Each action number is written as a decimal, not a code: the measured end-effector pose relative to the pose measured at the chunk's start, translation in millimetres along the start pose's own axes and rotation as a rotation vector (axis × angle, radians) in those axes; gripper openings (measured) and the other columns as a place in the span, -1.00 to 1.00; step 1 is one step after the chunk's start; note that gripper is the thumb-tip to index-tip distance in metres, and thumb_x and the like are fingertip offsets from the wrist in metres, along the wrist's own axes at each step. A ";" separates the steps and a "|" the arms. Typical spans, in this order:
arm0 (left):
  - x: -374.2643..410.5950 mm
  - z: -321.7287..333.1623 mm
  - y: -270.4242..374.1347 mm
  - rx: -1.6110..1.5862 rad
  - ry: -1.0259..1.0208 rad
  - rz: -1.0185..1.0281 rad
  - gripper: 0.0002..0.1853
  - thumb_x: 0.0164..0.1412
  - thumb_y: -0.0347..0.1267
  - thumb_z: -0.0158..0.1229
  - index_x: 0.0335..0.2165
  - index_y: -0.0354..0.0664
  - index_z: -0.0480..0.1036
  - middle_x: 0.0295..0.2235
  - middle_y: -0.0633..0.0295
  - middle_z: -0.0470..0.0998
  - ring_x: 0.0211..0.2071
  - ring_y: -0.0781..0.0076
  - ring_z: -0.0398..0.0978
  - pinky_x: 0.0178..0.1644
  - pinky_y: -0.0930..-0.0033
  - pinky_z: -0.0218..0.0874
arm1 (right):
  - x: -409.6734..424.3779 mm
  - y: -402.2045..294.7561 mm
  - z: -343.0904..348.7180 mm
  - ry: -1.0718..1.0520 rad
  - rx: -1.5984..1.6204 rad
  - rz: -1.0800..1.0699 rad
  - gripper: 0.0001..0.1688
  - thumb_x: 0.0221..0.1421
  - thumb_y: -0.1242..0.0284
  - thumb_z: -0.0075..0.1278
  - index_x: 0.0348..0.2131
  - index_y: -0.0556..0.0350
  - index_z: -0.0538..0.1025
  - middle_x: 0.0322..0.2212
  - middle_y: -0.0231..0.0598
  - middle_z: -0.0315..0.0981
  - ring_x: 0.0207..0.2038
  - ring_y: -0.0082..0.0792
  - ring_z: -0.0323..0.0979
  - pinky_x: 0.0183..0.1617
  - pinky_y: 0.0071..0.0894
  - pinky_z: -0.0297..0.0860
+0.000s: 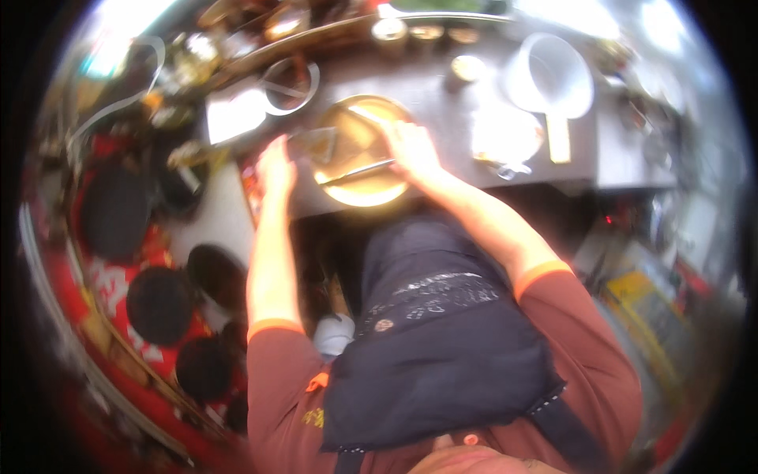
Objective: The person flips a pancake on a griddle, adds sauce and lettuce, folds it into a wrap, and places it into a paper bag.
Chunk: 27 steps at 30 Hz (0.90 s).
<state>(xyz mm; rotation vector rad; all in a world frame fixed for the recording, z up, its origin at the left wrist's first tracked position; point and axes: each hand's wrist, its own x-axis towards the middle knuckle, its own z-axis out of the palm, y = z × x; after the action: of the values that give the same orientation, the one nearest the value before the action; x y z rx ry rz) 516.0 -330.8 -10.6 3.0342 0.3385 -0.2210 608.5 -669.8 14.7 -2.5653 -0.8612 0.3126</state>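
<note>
In front of me a round golden pan or griddle [361, 192] lies on the dark worktop, blurred and shiny. My left hand [276, 169] is closed at its left side. From it a dark handle seems to run to a flat, square-bladed scraper [323, 144] over the golden surface. My right hand [413, 151] is at the right rim, fingers curled toward the surface. A thin metal rod [358, 172] crosses the near part of the round and ends at these fingers. Blur hides whether they grip it.
A white long-handled dipper [556, 77] stands at the right, near a glaring white dish [506, 136]. Several small tubs, one a round container [468, 70], line the back. A round bowl [290, 86] sits behind my left hand. Dark round lids or pans [160, 305] lie at the left.
</note>
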 end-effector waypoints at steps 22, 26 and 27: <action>-217.8 69.7 9.4 -0.631 0.703 -0.358 -0.80 0.12 -0.32 0.27 -0.28 -0.14 0.52 -0.37 0.06 0.60 -0.34 -0.03 0.59 -0.25 -0.01 0.41 | -147.6 20.8 76.4 -0.060 0.588 0.082 -0.35 0.13 0.42 0.29 0.14 0.23 0.42 -0.26 -0.38 0.45 -0.27 -0.55 0.36 -0.16 -0.57 0.36; -410.8 97.6 31.3 -1.014 0.695 -0.785 -0.76 0.22 -0.31 0.29 -0.21 -0.18 0.46 -0.37 0.08 0.60 -0.35 0.12 0.59 -0.26 0.21 0.40 | -154.4 -139.5 72.2 -0.498 0.650 -0.122 -0.44 0.21 0.45 0.24 0.13 0.24 0.44 -0.32 -0.41 0.50 -0.39 -0.65 0.40 -0.32 -0.66 0.34; -460.8 114.8 42.7 -1.036 0.744 -0.890 -0.75 0.23 -0.33 0.29 -0.18 -0.19 0.47 -0.37 0.11 0.60 -0.34 0.21 0.59 -0.25 0.25 0.40 | -166.8 -176.3 84.6 -0.639 0.722 -0.147 -0.49 0.23 0.47 0.19 0.12 0.27 0.46 -0.37 -0.45 0.49 -0.44 -0.69 0.38 -0.40 -0.68 0.29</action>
<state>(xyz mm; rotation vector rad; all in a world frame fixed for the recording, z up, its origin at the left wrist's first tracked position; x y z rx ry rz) 65.5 -481.5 -51.2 1.6667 1.3089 0.7915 357.2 -618.8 32.2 -1.7223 -0.9121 1.1914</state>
